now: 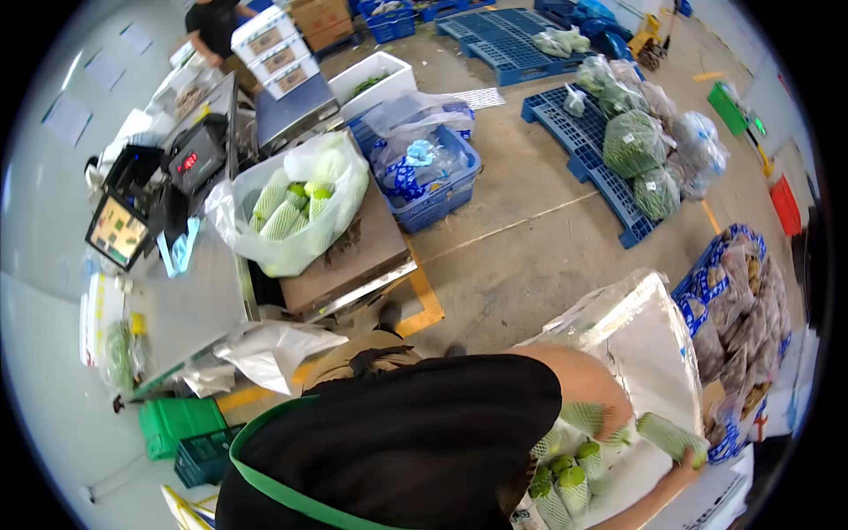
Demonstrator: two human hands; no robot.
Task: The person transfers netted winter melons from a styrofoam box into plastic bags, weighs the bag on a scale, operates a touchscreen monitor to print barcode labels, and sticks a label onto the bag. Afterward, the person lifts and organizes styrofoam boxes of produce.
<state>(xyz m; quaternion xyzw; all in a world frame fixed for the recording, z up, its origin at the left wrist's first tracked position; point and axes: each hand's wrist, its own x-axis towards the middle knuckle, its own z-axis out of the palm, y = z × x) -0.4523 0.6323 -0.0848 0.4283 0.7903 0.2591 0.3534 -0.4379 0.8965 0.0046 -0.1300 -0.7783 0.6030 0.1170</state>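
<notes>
R fingers (687,459) closed round near end of netted green veg (664,436), near right, above box; L fingers (608,431) at another netted pc (579,413), grip hidden, can't tell. Grey worktop (199,274) left. White box (658,358) near right, w/ more netted veg (572,495) inside. White bag (344,208) of netted pcs, far left; blue crate (449,196) just right of it.

The long green fruit (661,432) in its pale foam net slanted, one end in the right hand (685,472); similar netted fruits (574,493), green tops exposed, lay clustered inside the pale-lined box (655,340).
</notes>
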